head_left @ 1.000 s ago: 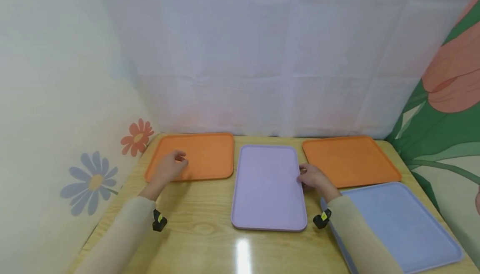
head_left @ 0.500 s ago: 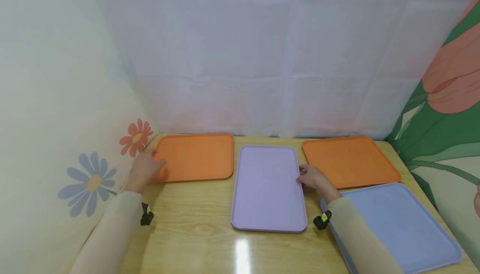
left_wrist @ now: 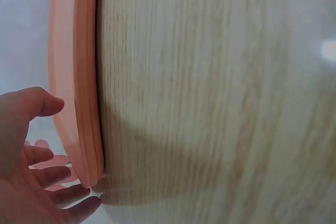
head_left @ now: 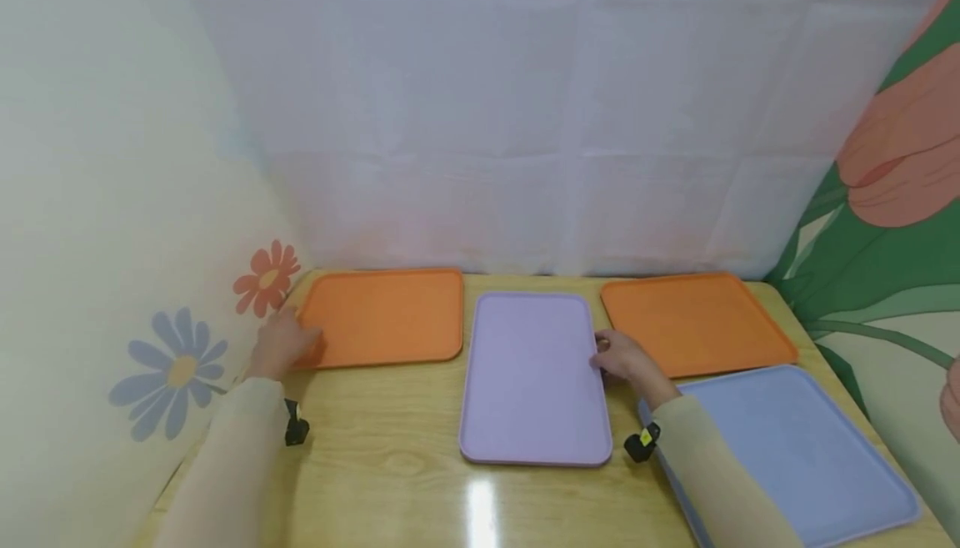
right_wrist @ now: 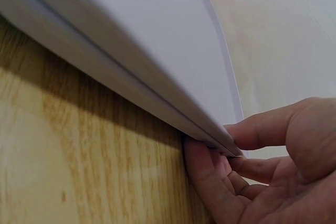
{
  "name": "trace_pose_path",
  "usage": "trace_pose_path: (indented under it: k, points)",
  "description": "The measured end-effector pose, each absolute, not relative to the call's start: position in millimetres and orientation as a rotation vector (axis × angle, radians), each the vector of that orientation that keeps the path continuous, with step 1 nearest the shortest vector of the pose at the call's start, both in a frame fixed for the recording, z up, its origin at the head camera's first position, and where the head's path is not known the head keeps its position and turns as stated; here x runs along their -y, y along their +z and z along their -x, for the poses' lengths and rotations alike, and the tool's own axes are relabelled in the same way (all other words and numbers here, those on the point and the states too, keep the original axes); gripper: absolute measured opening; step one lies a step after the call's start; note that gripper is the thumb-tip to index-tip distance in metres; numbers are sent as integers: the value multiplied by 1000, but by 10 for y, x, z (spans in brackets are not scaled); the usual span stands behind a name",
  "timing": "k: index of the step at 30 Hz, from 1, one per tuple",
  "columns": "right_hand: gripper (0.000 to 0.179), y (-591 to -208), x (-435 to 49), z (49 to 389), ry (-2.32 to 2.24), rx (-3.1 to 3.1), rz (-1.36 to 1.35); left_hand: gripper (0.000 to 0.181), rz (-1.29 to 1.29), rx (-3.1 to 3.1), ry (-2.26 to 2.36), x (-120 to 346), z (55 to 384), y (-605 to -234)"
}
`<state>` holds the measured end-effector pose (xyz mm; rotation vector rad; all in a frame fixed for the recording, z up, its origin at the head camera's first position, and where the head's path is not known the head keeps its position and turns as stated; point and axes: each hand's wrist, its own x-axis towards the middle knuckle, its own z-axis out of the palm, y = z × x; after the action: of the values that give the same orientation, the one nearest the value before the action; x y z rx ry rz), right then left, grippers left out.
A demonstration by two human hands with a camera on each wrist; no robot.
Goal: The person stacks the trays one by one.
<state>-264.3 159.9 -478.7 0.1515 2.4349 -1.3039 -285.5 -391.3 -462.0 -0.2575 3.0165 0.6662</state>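
In the head view, a flat purple tray [head_left: 536, 381] lies upright-on in the middle of the table. My right hand [head_left: 624, 358] pinches its right edge, and the right wrist view shows the thumb [right_wrist: 260, 131] on top with curled fingers below. The side there has two rims, one over the other, like stacked trays [right_wrist: 121, 59]. My left hand [head_left: 279, 346] is at the left end of an orange tray [head_left: 386, 316]. Seen from the left wrist, its thumb [left_wrist: 48, 103] reaches over the rim while the spread fingers [left_wrist: 68, 195] lie around the tray's end.
Another orange tray [head_left: 693, 323] lies at the back right. A larger blue tray [head_left: 795, 452] sits in front of it, partly under my right forearm. The wooden table [head_left: 382, 465] meets a white cloth [head_left: 450, 156] behind and a flower-printed wall [head_left: 150, 264] at the left.
My left hand has moved left from over the orange tray to that tray's left end. The right hand and the purple tray hold their places.
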Motion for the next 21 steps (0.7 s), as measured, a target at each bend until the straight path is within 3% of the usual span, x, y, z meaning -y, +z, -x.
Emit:
trace_pose_path:
  k: [8, 16, 21]
  points:
    - [61, -4812, -1566, 2657, -1270, -2465, -137, 79, 438, -2923, 582, 3909, 2830, -4703]
    - [60, -4811, -1571, 2670, -1247, -2474, -154, 36, 447, -2963, 521, 3917, 2857, -4707]
    - [59, -4805, -1586, 2675, -1235, -2467, -181, 18, 403, -2933, 550, 4014, 2875, -4741]
